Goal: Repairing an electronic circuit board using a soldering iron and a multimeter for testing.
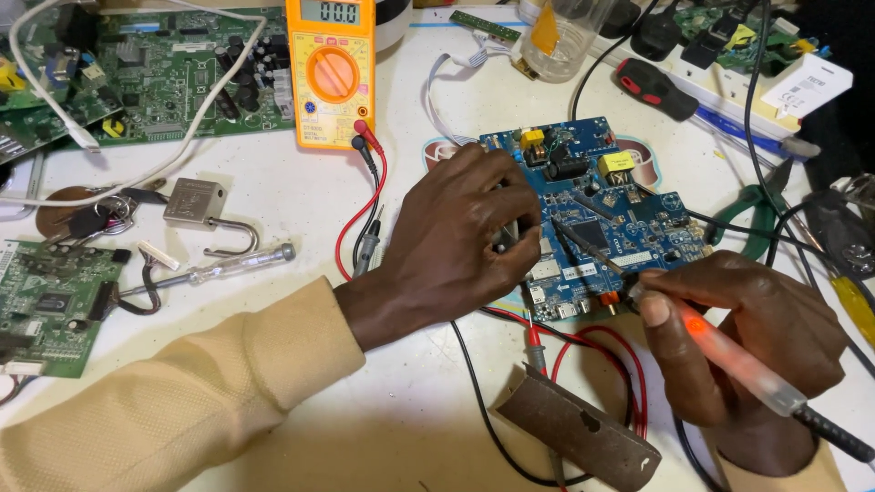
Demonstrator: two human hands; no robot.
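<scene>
While the left hand [460, 232] pins the blue board [602, 214], the right hand [756, 342] angles a probe [729, 351].

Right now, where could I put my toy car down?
Bare white table lies between the padlock and the multimeter's red lead. Around the blue circuit board and both hands it is crowded with wires.

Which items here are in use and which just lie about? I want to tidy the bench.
In use: blue circuit board under the left hand; glowing probe tool in the right hand.

Lying about: yellow multimeter, padlock, screwdriver, green boards, pliers.
</scene>
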